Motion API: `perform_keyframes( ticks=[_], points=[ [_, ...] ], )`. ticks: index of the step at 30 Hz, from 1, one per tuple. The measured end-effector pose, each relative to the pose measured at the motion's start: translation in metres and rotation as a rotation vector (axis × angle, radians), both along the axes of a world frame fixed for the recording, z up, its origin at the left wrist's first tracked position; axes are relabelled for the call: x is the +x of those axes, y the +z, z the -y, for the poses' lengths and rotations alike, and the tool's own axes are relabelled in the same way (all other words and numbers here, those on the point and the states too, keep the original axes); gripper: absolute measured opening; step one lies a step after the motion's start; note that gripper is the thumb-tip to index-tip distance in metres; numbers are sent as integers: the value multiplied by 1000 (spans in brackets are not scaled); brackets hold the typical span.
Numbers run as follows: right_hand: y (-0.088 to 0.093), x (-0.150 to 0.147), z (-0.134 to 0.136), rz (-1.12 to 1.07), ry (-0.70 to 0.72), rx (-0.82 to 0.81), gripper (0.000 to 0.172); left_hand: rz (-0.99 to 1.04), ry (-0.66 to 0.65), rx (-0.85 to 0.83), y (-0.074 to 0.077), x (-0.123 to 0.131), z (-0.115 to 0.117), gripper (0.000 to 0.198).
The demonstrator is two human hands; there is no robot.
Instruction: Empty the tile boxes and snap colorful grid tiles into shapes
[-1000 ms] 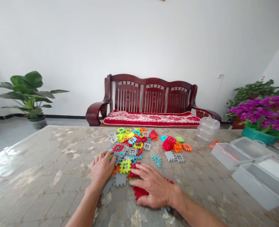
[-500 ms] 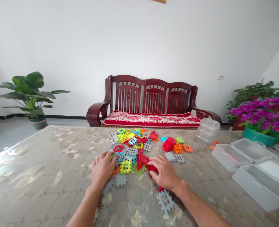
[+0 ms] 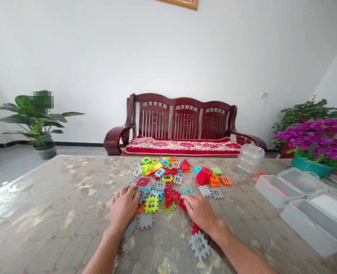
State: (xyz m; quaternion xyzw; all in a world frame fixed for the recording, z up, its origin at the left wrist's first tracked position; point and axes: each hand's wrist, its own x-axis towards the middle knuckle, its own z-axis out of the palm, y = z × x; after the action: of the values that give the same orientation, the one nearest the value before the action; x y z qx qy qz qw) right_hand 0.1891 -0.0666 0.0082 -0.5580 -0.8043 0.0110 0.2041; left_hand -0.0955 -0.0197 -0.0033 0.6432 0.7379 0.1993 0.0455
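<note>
A loose pile of flat, notched plastic interlocking tiles in several colours lies on the table in front of me. My left hand rests at the pile's left edge with its fingers apart, beside a yellow-green tile and a plain grey tile. At the right edge, my right hand has its fingers drawn together at a red interlocking tile; the thumb is mostly hidden. Just beyond those fingers is a blue triangular tile. A grey window-shaped tile lies below my right wrist, touching a red piece.
A smaller group holds a red ball-like piece, orange tiles and grey tiles. Clear plastic boxes and stacked clear containers stand to the right, near purple flowers. A wooden bench is behind the table.
My right hand has shifted slightly down, and its fingers have drawn closer together. The blue triangular tile now shows beyond them. My left hand stays at the pile's left edge. The view tilts slightly up.
</note>
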Motion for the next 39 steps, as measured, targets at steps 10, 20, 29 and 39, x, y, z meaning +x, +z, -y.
perform_keyframes(
  ticks=[10, 20, 29, 39],
  points=[
    [5, 4, 1, -1, -18, 2, 40, -8, 2, 7, -1, 0, 0, 44],
    [-1, 9, -7, -122, -101, -3, 33, -14, 2, -11, 0, 0, 0, 44],
    [-15, 26, -27, -588, -175, 22, 36, -5, 0, 12, -1, 0, 0, 43],
    [-10, 28, -24, -292, -180, -30, 31, -18, -4, -13, 0, 0, 0, 45]
  ],
)
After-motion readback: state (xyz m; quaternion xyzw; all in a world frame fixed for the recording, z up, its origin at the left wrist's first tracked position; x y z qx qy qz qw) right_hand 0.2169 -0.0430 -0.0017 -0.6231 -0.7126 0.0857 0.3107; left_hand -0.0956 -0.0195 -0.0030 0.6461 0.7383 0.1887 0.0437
